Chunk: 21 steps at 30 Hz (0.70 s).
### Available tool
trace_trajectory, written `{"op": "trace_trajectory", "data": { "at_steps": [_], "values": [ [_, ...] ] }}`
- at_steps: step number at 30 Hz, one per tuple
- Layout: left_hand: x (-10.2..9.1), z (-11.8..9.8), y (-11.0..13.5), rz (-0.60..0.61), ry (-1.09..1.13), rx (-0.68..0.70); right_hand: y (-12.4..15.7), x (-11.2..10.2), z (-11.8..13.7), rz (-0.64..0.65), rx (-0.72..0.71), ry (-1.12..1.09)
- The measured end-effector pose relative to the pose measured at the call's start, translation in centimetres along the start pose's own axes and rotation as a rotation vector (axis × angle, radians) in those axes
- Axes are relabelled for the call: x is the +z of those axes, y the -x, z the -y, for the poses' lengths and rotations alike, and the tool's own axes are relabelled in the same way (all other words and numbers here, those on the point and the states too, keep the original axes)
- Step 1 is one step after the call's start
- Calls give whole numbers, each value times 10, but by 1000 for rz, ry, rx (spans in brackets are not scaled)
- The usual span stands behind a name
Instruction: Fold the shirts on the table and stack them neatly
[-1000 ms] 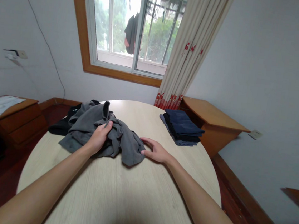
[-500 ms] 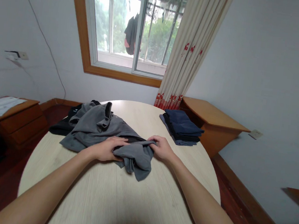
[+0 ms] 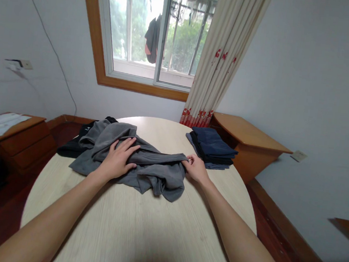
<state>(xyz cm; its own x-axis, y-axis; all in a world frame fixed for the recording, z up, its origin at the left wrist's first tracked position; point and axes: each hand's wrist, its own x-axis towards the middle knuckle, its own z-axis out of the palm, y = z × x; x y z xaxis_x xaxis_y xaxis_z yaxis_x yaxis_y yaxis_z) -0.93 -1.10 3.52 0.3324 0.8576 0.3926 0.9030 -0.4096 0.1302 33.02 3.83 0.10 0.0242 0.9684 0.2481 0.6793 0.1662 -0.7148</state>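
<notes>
A crumpled grey garment point(image 3: 159, 175) lies spread across the round table, its exact kind hidden by the folds. With fingers spread, my left hand point(image 3: 119, 158) rests flat on the middle of the cloth. My right hand point(image 3: 196, 167) pinches the garment's right end between thumb and fingers, and a long fold runs taut from there toward the left hand. Black clothing point(image 3: 73, 147) with a small white mark is partly covered by the grey cloth on the left.
A stack of folded dark blue and black clothes point(image 3: 212, 146) sits at the table's point(image 3: 137, 232) right rear. Beyond it stands a wooden desk point(image 3: 250, 133), beside a curtain point(image 3: 226, 52). A low wooden cabinet point(image 3: 22, 143) with white papers is at left.
My left hand has shifted left and opened out flat on the cloth. My right hand has moved slightly right, drawing the garment's edge out into a longer, straighter fold.
</notes>
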Motion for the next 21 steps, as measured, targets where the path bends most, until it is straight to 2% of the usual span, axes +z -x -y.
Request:
{"op": "trace_trajectory", "data": {
  "at_steps": [4, 8, 11, 15, 18, 21],
  "values": [
    [-1, 9, 0, -66, -151, -165, 9, -2, 9, 398, 172, -124],
    [-1, 25, 0, -90, -199, -330, 23, -5, 23, 689, 143, -293],
    [-2, 31, 0, -44, -169, -351, 31, -3, 34, 815, 30, -414],
    [-8, 27, -2, 0, -202, -342, 35, 3, 43, 895, -124, -488],
    [-16, 24, -4, 20, -197, -362, 35, -1, 43, 958, -107, -427],
    [-22, 27, -4, -1, -98, -462, 32, -18, 40, 1055, -54, -365]
  ]
}}
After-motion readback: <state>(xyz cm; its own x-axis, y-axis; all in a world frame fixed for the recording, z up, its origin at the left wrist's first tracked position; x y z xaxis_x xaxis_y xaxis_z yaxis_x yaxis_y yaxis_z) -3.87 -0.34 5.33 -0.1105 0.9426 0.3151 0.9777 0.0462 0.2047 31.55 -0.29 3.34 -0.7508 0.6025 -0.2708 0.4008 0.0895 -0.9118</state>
